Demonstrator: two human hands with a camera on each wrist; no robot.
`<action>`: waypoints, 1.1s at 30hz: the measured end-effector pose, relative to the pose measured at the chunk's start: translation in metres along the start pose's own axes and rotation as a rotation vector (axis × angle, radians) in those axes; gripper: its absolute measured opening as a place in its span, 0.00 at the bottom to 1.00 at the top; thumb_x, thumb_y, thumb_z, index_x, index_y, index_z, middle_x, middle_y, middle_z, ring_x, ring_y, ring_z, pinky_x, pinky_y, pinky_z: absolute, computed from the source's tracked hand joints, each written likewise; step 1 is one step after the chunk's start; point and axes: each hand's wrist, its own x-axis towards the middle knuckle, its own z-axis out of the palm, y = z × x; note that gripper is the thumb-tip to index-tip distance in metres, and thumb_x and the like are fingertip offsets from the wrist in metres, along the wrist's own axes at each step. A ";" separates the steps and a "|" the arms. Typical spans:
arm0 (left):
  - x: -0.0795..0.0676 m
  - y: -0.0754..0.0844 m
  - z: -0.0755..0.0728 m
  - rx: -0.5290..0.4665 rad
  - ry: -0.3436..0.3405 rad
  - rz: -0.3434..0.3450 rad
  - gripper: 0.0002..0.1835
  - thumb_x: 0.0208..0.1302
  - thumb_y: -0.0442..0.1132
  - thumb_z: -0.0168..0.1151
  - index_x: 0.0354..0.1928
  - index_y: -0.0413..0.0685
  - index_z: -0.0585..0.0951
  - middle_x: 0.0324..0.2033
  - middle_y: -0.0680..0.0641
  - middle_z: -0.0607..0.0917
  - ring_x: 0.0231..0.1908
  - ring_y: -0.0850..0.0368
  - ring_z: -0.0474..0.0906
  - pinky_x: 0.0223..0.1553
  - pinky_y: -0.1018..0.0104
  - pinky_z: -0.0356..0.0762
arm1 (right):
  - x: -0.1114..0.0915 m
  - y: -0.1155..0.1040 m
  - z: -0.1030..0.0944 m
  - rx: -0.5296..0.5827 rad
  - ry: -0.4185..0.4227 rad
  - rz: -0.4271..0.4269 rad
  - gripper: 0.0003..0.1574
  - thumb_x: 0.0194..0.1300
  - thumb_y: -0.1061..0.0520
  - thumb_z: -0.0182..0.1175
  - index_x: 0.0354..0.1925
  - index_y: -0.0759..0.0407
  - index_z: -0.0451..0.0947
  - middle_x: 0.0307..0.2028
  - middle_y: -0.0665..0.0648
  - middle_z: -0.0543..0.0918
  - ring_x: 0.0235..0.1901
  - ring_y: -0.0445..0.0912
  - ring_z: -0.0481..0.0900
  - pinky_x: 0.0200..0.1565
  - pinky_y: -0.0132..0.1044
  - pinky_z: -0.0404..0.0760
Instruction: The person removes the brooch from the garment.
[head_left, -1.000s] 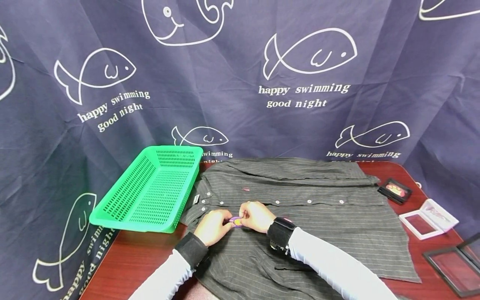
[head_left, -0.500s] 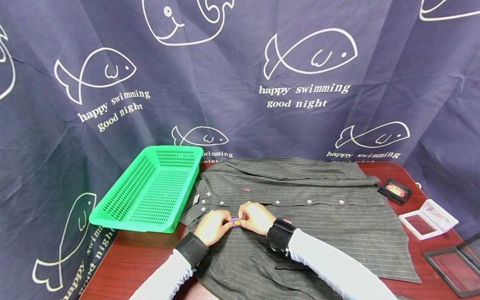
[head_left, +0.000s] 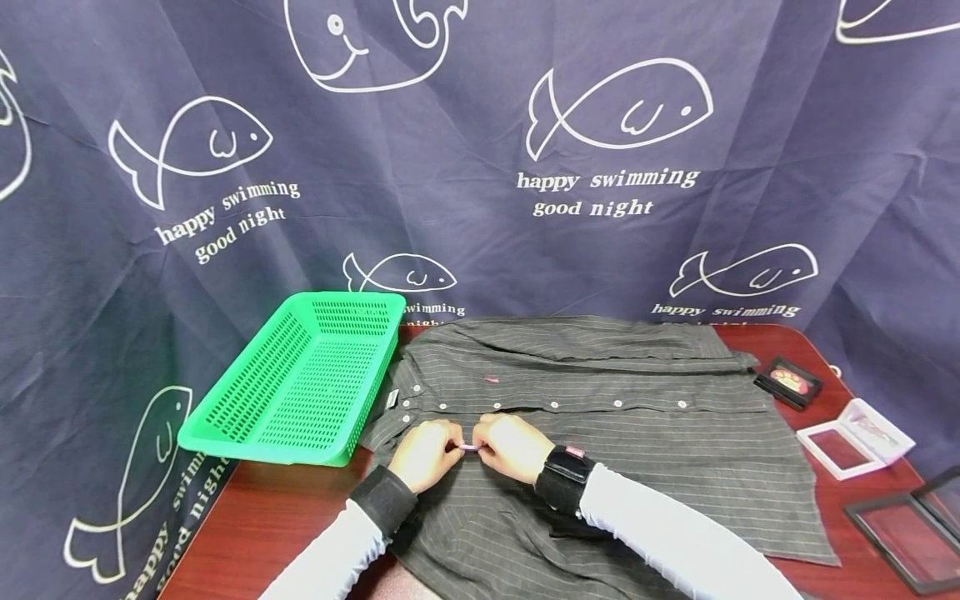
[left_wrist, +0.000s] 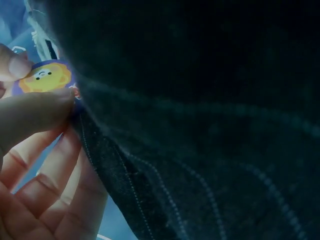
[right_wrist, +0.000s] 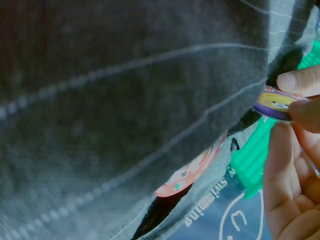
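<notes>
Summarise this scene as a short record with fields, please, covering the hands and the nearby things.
Held item: round badge
Badge colours: purple, yellow
Left hand: pinches the badge
Right hand: pinches the badge
Beneath the hands: dark striped shirt, spread on the table
Left of shirt: green basket
Right of shirt: black case, white open frame, dark open frame
Badge fixed to shirt: cannot tell

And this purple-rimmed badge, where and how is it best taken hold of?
Probably the badge is best pinched at opposite edges, left hand from the left and right hand from the right; it is thin, nearly edge-on in the head view.
</notes>
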 end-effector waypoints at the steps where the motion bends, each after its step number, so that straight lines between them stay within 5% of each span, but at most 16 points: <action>1: 0.000 0.000 0.000 0.000 -0.006 -0.002 0.11 0.45 0.35 0.74 0.21 0.54 0.79 0.21 0.56 0.80 0.23 0.62 0.76 0.25 0.70 0.71 | 0.000 0.000 0.001 -0.023 0.001 -0.016 0.10 0.49 0.64 0.67 0.23 0.53 0.76 0.23 0.48 0.75 0.24 0.40 0.73 0.29 0.30 0.72; 19: -0.006 0.000 -0.003 -0.075 -0.119 -0.062 0.09 0.46 0.40 0.75 0.27 0.54 0.82 0.28 0.55 0.82 0.29 0.62 0.78 0.31 0.68 0.76 | -0.002 -0.006 0.004 -0.108 -0.005 -0.084 0.15 0.46 0.65 0.69 0.19 0.53 0.71 0.22 0.47 0.71 0.23 0.40 0.70 0.29 0.31 0.72; 33: -0.010 0.001 -0.005 -0.105 -0.166 0.005 0.09 0.54 0.46 0.71 0.33 0.52 0.85 0.32 0.54 0.84 0.33 0.61 0.80 0.36 0.67 0.78 | -0.007 -0.011 0.003 -0.138 -0.030 -0.112 0.13 0.49 0.61 0.71 0.21 0.51 0.75 0.22 0.47 0.73 0.22 0.39 0.72 0.25 0.29 0.71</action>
